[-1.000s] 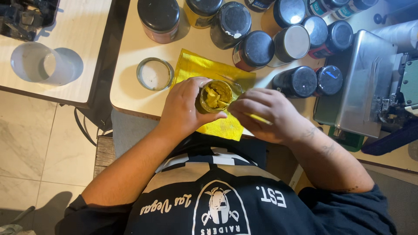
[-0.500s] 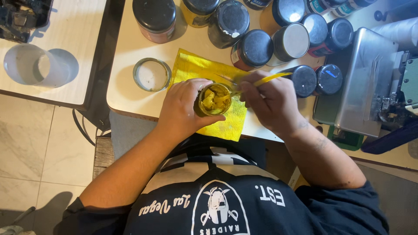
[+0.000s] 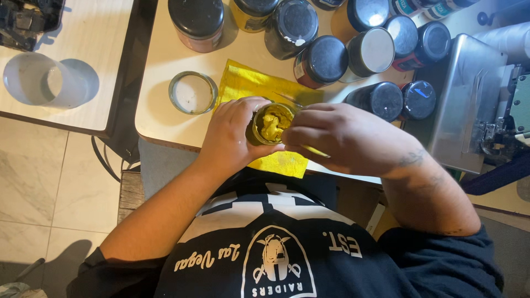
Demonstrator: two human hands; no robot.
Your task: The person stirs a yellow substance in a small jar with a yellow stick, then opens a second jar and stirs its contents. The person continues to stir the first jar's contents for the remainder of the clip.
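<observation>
My left hand (image 3: 232, 132) grips a small open jar (image 3: 269, 123) filled with thick yellow paint, held over a yellow cloth (image 3: 249, 87) at the table's near edge. My right hand (image 3: 345, 138) is closed on a thin yellow-handled tool (image 3: 314, 150) whose tip is in or at the jar's mouth; the tip is hidden by my fingers. The jar's round lid (image 3: 191, 92) lies upside down on the table just left of the cloth.
Several dark-lidded paint jars (image 3: 326, 59) crowd the back of the beige table (image 3: 160, 118). A metal box (image 3: 469, 99) stands at the right. A clear plastic cup (image 3: 33, 80) sits on a second table to the left.
My right hand has swung from the right of the jar to over its mouth, the yellow tool turning from pointing up-right to lying low under my fingers. The left hand keeps hold of the jar.
</observation>
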